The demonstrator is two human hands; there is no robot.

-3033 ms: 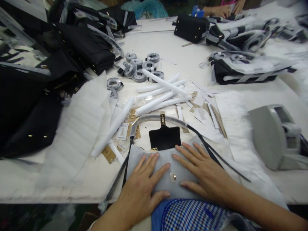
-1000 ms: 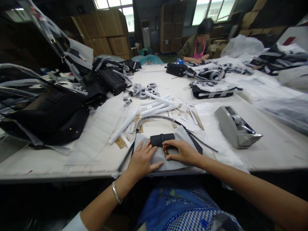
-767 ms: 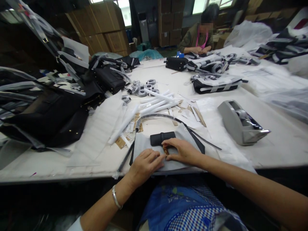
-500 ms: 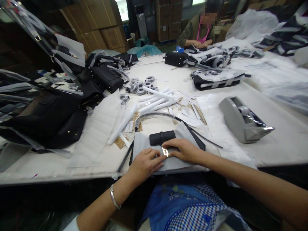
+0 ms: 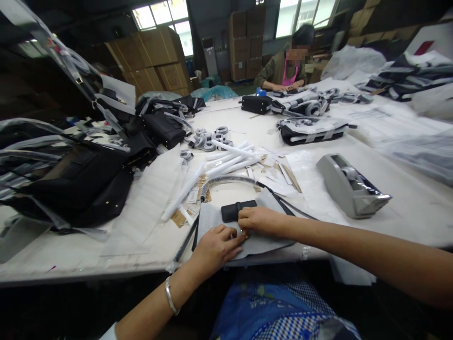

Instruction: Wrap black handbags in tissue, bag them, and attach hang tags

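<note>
A black handbag lies flat in front of me, its face covered by pale wrapping sheet [image 5: 212, 219]. Its plastic-wrapped handle [image 5: 230, 179] arches away from me, and a black flap with a strap loop [image 5: 229, 212] shows above the sheet. A small shiny metal clasp [image 5: 245, 233] sits below the flap, mostly hidden by fingers. My right hand [image 5: 260, 221] bends over the clasp with its fingers closed on it. From the left, my left hand [image 5: 218, 244] meets it there, fingers curled and fingertips pinched at the clasp's edge.
A grey tape dispenser [image 5: 350, 186] stands at the right. White tubes [image 5: 230, 158], paper tags and scraps lie beyond the bag, with wrapped strap coils [image 5: 208, 139] behind. Black handbags [image 5: 78, 184] crowd the left. Across the table sits a co-worker [image 5: 283, 71].
My right fingers have closed over the metal clasp, which showed plainly before and is now mostly covered. My left hand stays beside it. The camera view has tilted up slightly.
</note>
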